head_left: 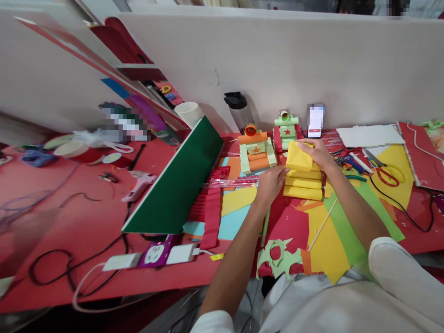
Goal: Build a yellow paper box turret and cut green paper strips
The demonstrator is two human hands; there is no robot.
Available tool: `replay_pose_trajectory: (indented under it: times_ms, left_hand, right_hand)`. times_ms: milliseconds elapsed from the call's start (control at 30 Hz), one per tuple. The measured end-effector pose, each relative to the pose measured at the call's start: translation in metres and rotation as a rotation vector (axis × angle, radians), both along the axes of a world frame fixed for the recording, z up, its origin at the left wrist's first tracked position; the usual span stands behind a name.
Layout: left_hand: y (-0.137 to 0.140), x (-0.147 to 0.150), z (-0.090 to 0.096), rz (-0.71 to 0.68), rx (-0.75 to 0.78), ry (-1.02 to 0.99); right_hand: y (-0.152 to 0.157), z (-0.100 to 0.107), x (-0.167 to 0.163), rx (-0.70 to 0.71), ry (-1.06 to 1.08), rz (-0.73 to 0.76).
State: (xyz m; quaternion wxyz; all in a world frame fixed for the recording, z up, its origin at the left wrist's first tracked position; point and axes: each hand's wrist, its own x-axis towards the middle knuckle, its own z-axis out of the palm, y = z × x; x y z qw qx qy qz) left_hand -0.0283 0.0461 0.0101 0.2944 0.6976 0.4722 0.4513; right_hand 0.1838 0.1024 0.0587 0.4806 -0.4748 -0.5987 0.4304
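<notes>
A yellow folded paper box (299, 156) sits above a row of yellow paper rolls (303, 185) lying side by side. My right hand (317, 152) is closed on the box, with its fingers along the top and right side. At the box's lower left corner, my left hand (272, 182) has its fingertips pinched together; what is between them is hidden. Just behind stand two finished-looking paper tank models, an orange and pale green one (256, 151) and a red and green one (287, 132). Coloured paper sheets (326, 236) lie below my hands.
On the left leans a dark green board (176, 185). A pink glue gun (138, 185), power strip (157, 254) and cables lie beyond it. Scissors (386, 173) rest at the right, a phone (315, 121) and bottle (239, 111) by the partition. A wooden stick (322, 225) lies on the paper.
</notes>
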Motion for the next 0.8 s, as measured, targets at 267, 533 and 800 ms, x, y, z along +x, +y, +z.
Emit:
replay_pose_trajectory:
  times_ms: [267, 533, 800]
  left_hand:
    - [0.003, 0.008, -0.015, -0.154, 0.077, 0.38]
    - [0.007, -0.017, -0.006, -0.151, -0.093, 0.377]
    - [-0.008, -0.019, 0.008, -0.431, -0.32, 0.576]
  right_hand:
    - [0.017, -0.022, 0.042, -0.088, -0.342, 0.257]
    - [0.015, -0.012, 0.053, -0.061, -0.474, 0.317]
    - [0.01, -0.002, 0.047, -0.042, -0.665, 0.371]
